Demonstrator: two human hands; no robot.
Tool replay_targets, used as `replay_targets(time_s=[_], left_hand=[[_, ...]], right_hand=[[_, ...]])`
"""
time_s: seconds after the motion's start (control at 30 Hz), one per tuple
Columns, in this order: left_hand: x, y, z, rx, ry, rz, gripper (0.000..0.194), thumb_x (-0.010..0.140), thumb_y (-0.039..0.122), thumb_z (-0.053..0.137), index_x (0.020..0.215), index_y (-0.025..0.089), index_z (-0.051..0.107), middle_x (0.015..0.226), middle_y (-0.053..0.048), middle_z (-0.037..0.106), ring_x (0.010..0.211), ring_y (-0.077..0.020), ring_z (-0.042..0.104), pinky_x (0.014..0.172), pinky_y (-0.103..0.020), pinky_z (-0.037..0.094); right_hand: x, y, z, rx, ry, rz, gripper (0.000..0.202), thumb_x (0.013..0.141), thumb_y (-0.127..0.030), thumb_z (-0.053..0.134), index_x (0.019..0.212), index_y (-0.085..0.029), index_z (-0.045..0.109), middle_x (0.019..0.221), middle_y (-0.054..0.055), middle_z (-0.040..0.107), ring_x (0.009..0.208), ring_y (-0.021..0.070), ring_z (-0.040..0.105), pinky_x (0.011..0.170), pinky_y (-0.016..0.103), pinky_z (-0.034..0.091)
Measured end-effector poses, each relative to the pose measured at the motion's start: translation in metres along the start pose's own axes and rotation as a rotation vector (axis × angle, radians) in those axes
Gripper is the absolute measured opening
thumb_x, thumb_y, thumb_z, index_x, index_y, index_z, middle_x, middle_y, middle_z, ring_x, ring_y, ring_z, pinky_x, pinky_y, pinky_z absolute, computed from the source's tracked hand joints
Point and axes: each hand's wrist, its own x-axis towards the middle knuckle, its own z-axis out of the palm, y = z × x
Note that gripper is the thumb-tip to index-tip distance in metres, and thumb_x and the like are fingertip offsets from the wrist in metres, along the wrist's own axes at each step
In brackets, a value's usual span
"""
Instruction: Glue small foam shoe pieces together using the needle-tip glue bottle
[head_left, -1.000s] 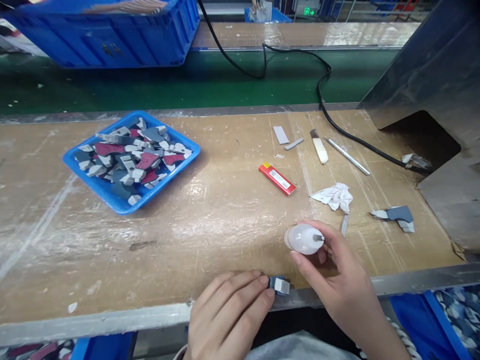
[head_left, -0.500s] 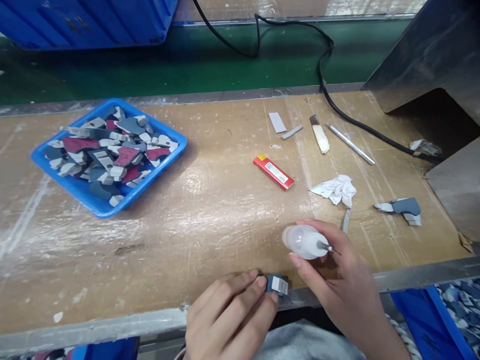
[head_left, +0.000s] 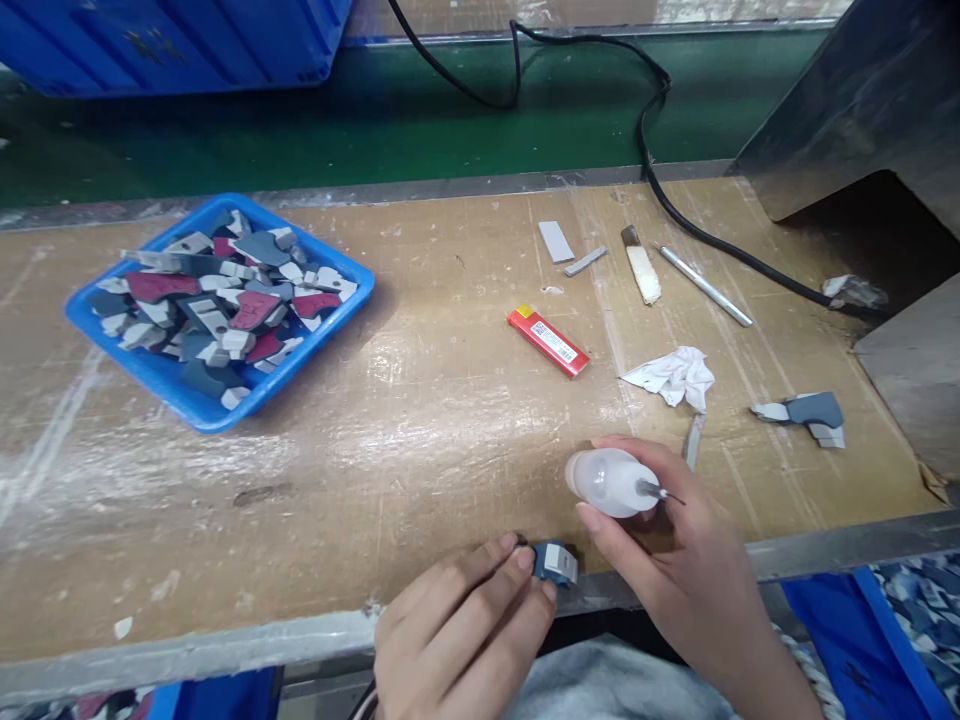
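Fingers of right hand (head_left: pixel 664 530) closed round white bottle (head_left: pixel 611 483), left hand's (head_left: pixel 469 625) gripping small blue-grey piece (head_left: pixel 555 563) at desk's (head_left: pixel 315 520) near edge, blue tray (head_left: pixel 217 415) of parts farther left, red packet (head_left: pixel 549 342) beyond bottle.

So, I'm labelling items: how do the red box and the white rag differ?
The red box is straight-edged; the white rag is crumpled. The box has a yellow end and printed label; the rag shows neither. Both lie on the workbench.
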Motion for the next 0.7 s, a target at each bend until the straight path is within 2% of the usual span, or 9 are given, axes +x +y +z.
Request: replay_targets(time_s=[0.07, 0.17, 0.27, 0.33, 0.47, 0.6, 0.7], left_hand=[[0.000, -0.001, -0.003, 0.010, 0.024, 0.031, 0.016, 0.099, 0.023, 0.061, 0.096, 0.016, 0.075, 0.095, -0.006, 0.078, 0.097, -0.0200, 0.076, 0.082, -0.029, 0.067], [0.001, 0.000, -0.008, 0.017, -0.021, 0.036, 0.016, 0.097, 0.010, 0.061, 0.093, 0.013, 0.076, 0.095, -0.006, 0.079, 0.102, -0.0178, 0.075, 0.086, -0.025, 0.065], [0.002, 0.003, -0.012, 0.017, -0.054, 0.016, 0.013, 0.095, 0.009, 0.064, 0.092, 0.013, 0.076, 0.093, -0.005, 0.079, 0.100, -0.0176, 0.075, 0.086, -0.025, 0.065], [0.003, 0.004, -0.012, 0.025, -0.039, 0.022, 0.015, 0.096, 0.009, 0.063, 0.091, 0.014, 0.076, 0.091, -0.004, 0.080, 0.098, -0.0168, 0.075, 0.085, -0.025, 0.065], [0.001, 0.003, -0.007, 0.049, -0.011, 0.031, 0.019, 0.099, 0.011, 0.059, 0.091, 0.016, 0.076, 0.093, -0.003, 0.080, 0.099, -0.0164, 0.075, 0.084, -0.025, 0.065], [-0.005, -0.001, -0.001, 0.037, 0.085, 0.087, 0.028, 0.103, 0.013, 0.051, 0.093, 0.017, 0.076, 0.093, -0.001, 0.080, 0.101, -0.0152, 0.074, 0.086, -0.025, 0.064], [-0.006, -0.001, -0.003, -0.029, 0.050, 0.064, 0.021, 0.101, 0.013, 0.056, 0.095, 0.017, 0.076, 0.095, 0.001, 0.080, 0.102, -0.0139, 0.075, 0.094, -0.026, 0.063]], right_hand=[[0.000, -0.001, -0.001, -0.005, -0.004, -0.007, 0.036, 0.093, -0.034, 0.069, 0.126, -0.029, 0.057, 0.125, 0.003, 0.067, 0.102, 0.0184, 0.068, 0.082, 0.026, 0.059], [-0.003, 0.001, -0.003, -0.042, 0.004, -0.026, 0.032, 0.094, -0.036, 0.067, 0.125, -0.030, 0.058, 0.120, 0.002, 0.069, 0.094, 0.0168, 0.067, 0.079, 0.025, 0.057], [-0.009, 0.007, -0.005, -0.030, 0.001, 0.031, 0.037, 0.096, -0.044, 0.064, 0.128, -0.028, 0.055, 0.112, 0.005, 0.068, 0.087, 0.0189, 0.064, 0.076, 0.030, 0.056], [-0.012, 0.011, -0.005, -0.005, -0.006, 0.095, 0.041, 0.095, -0.048, 0.065, 0.127, -0.026, 0.055, 0.111, 0.008, 0.068, 0.091, 0.0224, 0.065, 0.077, 0.033, 0.056], [-0.011, 0.014, -0.004, 0.051, -0.003, 0.125, 0.041, 0.092, -0.045, 0.070, 0.125, -0.029, 0.054, 0.120, 0.010, 0.066, 0.097, 0.0262, 0.068, 0.076, 0.038, 0.061], [-0.007, 0.010, -0.004, 0.125, 0.026, 0.063, 0.046, 0.088, -0.034, 0.076, 0.127, -0.027, 0.054, 0.126, 0.013, 0.065, 0.097, 0.0252, 0.072, 0.071, 0.032, 0.065], [-0.007, 0.007, -0.006, 0.175, 0.019, 0.097, 0.048, 0.088, -0.029, 0.076, 0.130, -0.031, 0.054, 0.130, 0.009, 0.062, 0.108, 0.0208, 0.069, 0.079, 0.023, 0.064]])
